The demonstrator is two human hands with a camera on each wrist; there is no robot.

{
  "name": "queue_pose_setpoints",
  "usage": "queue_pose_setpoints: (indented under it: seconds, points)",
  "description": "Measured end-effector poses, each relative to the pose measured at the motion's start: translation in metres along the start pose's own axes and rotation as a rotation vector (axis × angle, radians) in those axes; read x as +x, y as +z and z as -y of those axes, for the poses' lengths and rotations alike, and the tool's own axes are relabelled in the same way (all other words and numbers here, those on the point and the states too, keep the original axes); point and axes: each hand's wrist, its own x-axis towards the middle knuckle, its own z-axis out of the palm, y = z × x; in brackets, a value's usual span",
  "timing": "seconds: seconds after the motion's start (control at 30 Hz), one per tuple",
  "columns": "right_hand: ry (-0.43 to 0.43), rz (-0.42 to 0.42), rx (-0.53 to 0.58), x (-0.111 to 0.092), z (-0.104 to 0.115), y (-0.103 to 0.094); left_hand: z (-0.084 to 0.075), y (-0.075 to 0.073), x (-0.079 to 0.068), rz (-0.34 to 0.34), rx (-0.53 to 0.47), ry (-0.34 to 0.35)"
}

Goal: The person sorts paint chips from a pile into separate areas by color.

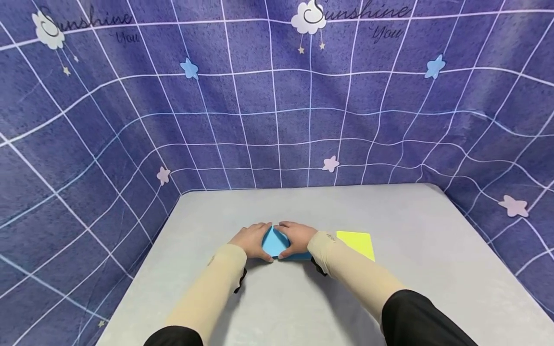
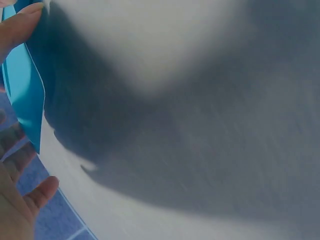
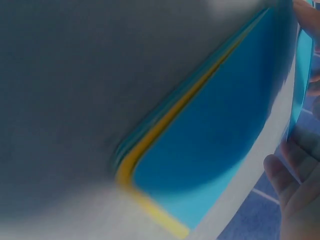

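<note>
So both hands are on one piece of blue paper (image 1: 274, 242), just below the centre of the head view. The left hand (image 1: 252, 241) grips its left side and the right hand (image 1: 298, 238) grips the right, thumbs at the near edge and fingers towards the far tip. My guess is that holding it from both sides keeps something this thin from twisting or springing open. It looks folded, coming to a point at the top, though the hands hide too much for me to tell how many folds there are.

In the right wrist view there's a stack of blue and yellow sheets (image 3: 210, 135) across the middle, lying flat on the pale tabletop (image 1: 207, 216). Probably parked there so it's close by without being in the way. A bright yellow sheet (image 1: 359, 242) sits right of centre in the head view, partly behind the right sleeve (image 1: 355, 269). Can't tell if it touches the stack, since the arm blocks that bit.
</note>
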Motion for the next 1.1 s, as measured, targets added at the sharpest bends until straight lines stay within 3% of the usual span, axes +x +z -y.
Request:
queue_pose_setpoints:
  seconds: [0.33,0.67,1.1]
  points:
    - [-0.048,-0.016,-0.001,0.022,0.022,0.008,0.018,-0.007,-0.018,0.018,0.006,-0.06]
    - [-0.067,0.029,0.0,0.037,0.044,0.016,0.039,0.002,-0.033,0.035,-0.022,-0.071]
    - [-0.082,0.008,0.0,0.049,0.057,0.02,0.047,-0.01,-0.044,0.075,0.054,-0.117]
